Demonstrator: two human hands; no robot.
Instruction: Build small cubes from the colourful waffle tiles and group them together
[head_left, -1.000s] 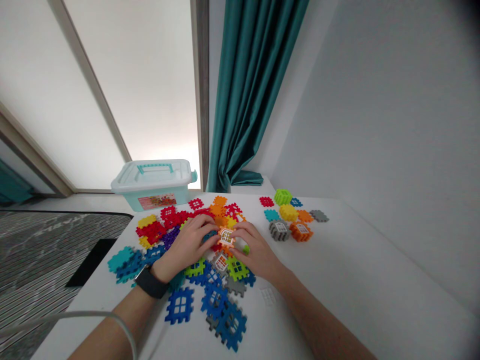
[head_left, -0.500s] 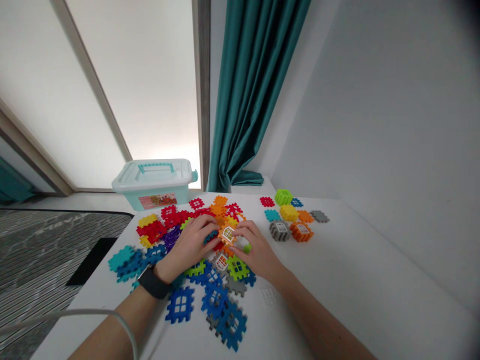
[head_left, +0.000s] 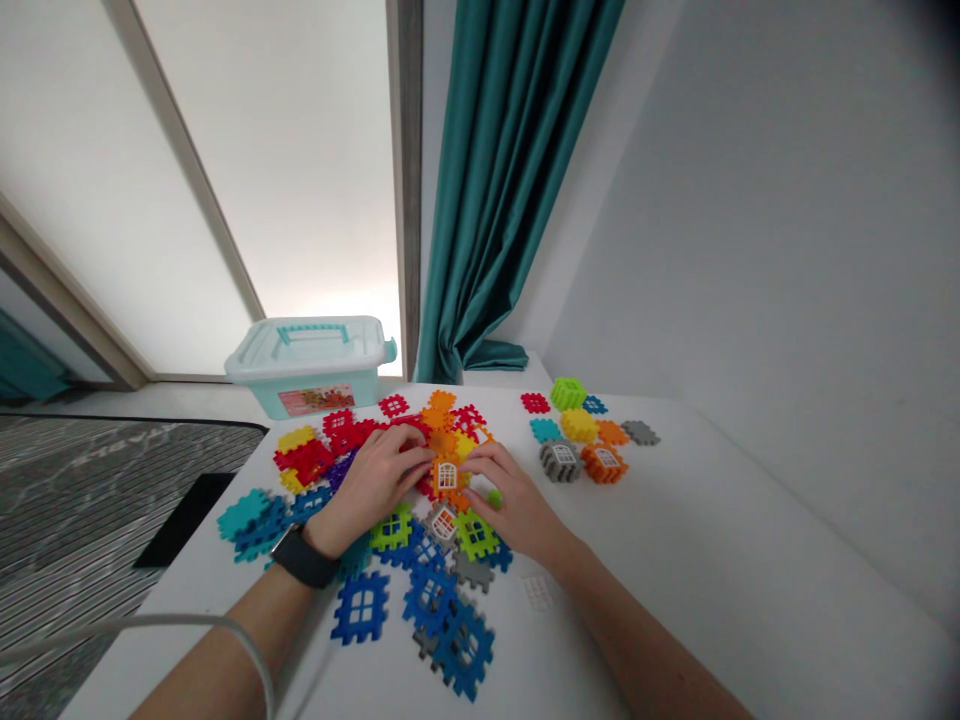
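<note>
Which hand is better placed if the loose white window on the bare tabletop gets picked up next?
Probably the right hand: it is nearer the white window, which lies beside the right forearm. The left hand is farther away, beyond the orange block.

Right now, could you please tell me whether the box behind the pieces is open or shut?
Shut: the pale lid sits on the teal box, with no gap visible along the front rim.
</note>
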